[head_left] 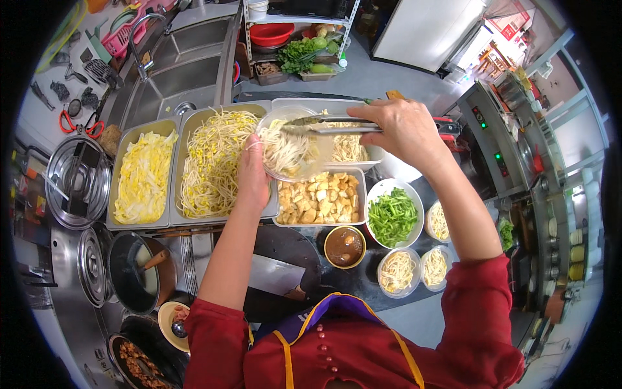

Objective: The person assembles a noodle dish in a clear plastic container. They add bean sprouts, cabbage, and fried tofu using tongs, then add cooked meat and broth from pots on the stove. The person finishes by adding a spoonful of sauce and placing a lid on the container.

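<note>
My left hand (253, 174) grips the side of a clear round plastic bowl (319, 167) with pale, noodle-like strands (285, 150) in it. My right hand (408, 129) is closed around metal tongs (334, 123), whose tips lie over the strands at the bowl's far side. The bowl is held above the trays. Left of it, soybean sprouts (214, 162) fill a metal tray, with chopped yellowish cabbage (146, 175) in the tray beside that. Below the bowl sit golden-brown tofu-like cubes (317, 200). More pale strands (350, 150) lie in a tray partly hidden behind bowl and tongs.
Near my right forearm stand a white bowl of cut green vegetable (392, 214) and several clear bowls of pale strands (396, 271). A bowl of brown sauce (345, 247) and a cleaver (275, 275) lie nearer me. At left are a deep pot (139, 272) and a sink (184, 55).
</note>
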